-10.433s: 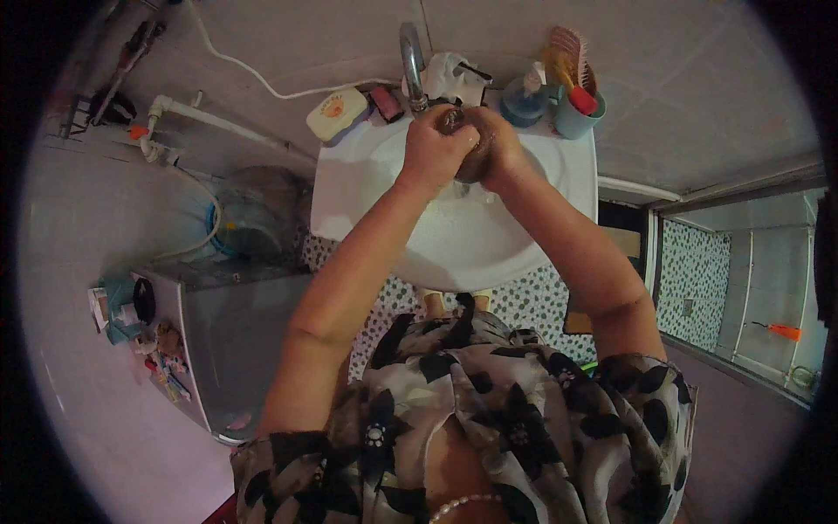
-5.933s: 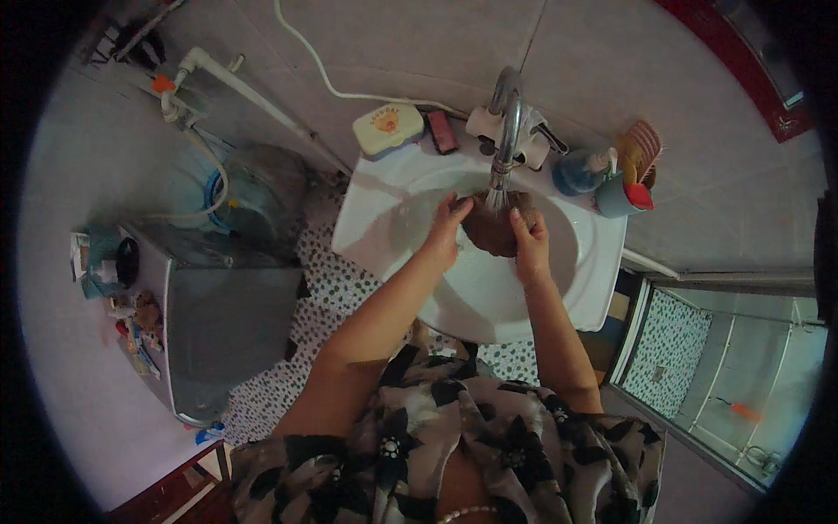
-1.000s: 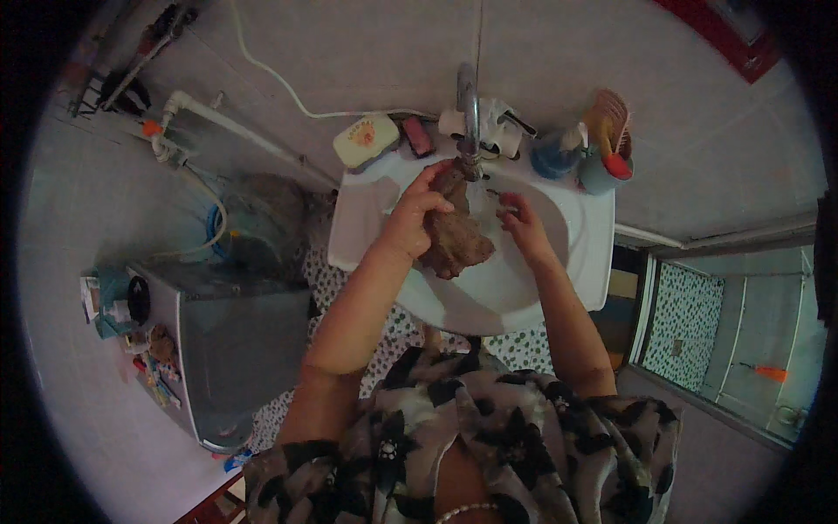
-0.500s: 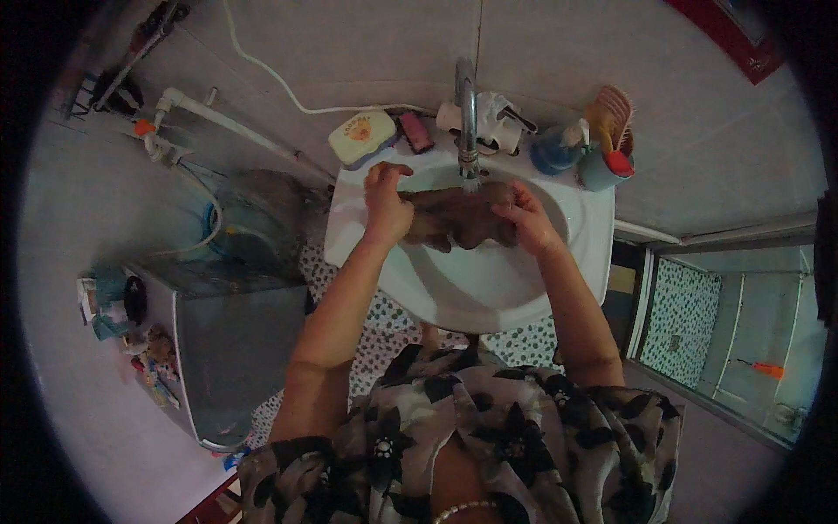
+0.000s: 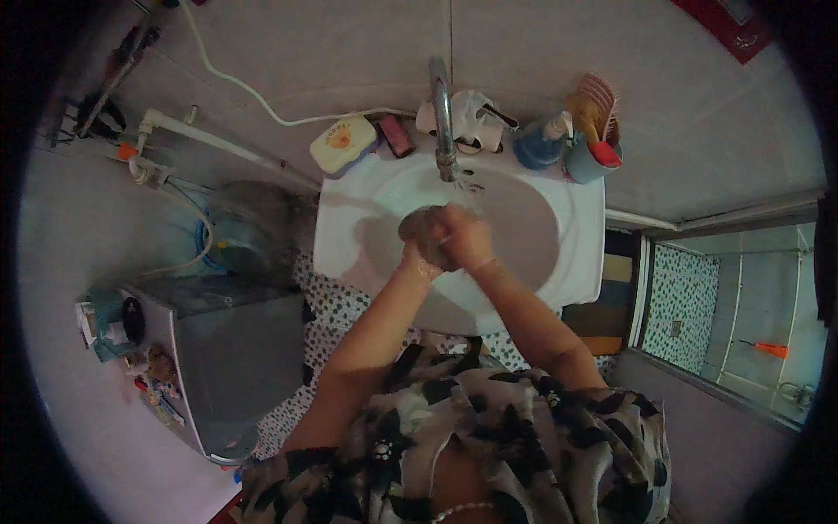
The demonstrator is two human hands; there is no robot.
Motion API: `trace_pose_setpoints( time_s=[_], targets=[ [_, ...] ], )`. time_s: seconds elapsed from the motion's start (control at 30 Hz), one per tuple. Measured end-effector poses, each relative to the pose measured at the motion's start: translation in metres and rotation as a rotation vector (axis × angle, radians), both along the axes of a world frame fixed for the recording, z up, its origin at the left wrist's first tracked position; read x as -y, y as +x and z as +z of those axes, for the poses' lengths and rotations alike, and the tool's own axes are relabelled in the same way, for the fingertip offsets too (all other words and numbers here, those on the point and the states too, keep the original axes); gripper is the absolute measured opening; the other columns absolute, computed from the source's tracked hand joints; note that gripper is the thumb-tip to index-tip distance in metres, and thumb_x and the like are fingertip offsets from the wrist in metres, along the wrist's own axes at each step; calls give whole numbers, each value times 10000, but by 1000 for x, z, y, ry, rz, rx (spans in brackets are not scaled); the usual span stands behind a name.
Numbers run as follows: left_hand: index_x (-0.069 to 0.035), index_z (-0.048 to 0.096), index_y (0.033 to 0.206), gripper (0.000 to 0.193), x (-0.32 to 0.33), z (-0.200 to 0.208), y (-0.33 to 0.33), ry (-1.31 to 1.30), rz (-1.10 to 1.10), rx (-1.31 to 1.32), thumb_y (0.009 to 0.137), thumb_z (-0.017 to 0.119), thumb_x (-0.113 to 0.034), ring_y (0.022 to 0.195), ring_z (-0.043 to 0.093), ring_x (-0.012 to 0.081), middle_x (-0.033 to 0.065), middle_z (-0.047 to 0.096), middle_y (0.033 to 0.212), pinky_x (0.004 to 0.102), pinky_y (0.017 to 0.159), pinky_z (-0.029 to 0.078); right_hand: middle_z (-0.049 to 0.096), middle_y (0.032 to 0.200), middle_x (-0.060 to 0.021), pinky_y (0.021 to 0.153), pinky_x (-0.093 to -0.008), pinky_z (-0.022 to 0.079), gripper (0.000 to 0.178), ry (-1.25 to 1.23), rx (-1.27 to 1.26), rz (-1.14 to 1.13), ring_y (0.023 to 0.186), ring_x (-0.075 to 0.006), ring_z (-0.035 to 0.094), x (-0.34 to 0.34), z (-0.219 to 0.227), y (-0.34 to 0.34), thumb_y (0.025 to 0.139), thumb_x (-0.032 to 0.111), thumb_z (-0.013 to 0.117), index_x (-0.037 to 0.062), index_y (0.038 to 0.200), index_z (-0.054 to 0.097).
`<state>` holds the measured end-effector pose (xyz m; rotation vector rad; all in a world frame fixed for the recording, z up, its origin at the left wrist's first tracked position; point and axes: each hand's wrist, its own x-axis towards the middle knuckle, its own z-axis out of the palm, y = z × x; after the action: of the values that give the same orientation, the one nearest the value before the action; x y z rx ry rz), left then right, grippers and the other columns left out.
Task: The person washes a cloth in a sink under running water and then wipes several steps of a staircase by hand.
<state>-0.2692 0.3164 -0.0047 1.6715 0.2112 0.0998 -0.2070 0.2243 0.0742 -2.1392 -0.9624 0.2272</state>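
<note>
Over the white sink (image 5: 345, 249) my two hands are together below the chrome faucet (image 5: 443, 122), from which water runs. My left hand (image 5: 422, 254) is closed on a bunched, thin brown cloth (image 5: 419, 222), which looks wet. My right hand (image 5: 470, 237) presses against the same cloth from the right side, its fingers closed round it. Between the hands, part of the cloth is hidden. What kind of garment or cloth it is, I cannot make out.
Along the sink's back edge stand a yellow soap box (image 5: 346, 145), a dark pink block (image 5: 395, 136), a crumpled white item (image 5: 478, 120), a blue pump bottle (image 5: 543, 144) and a cup (image 5: 587, 162) with brushes. A grey washing machine (image 5: 240, 367) stands at the left.
The brown cloth was spread wide between my hands; now it is bunched up. My hands have come together, the right one moving left and the left one nearer to me.
</note>
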Motion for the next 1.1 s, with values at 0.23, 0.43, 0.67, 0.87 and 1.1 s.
trace_pose_setpoints(
  time_s=[0.23,0.43,0.67,0.87,1.1],
  targets=[
    [-66,507,1132,344,5,41,12,-1244,609,-256,890,348,-251,1014,548,258,91,555,1110,405,895,443,612,794,-188,666,-422,464,301,-123,-339,-349,749,-371,583,15,-44,15,721,259,613,69,953,583],
    [-49,540,1089,310,4,56,3,-971,454,-353,857,447,-233,904,574,216,92,571,1054,365,778,465,610,903,-196,733,-386,463,328,-192,-390,-323,858,-354,595,17,-39,11,767,189,592,62,1061,517],
    [3,496,1135,377,-10,99,13,-436,205,-438,834,526,-222,954,554,216,109,554,1075,351,810,465,446,1232,-99,937,-340,378,860,260,-988,316,1153,-223,429,66,-10,33,732,-28,564,124,1405,50],
    [-57,452,1173,499,-37,98,8,-532,613,-38,719,652,-110,947,521,198,78,536,996,314,841,413,421,1234,-138,854,-313,412,515,-246,-745,88,1065,-197,466,68,-8,41,725,109,680,39,1185,460],
    [-192,396,1247,549,-5,81,-14,-851,462,-268,791,580,-436,1109,422,276,99,434,1205,551,884,360,548,907,-120,691,-334,457,295,456,-343,-243,830,-250,535,30,23,16,720,198,712,5,885,560]
  ],
)
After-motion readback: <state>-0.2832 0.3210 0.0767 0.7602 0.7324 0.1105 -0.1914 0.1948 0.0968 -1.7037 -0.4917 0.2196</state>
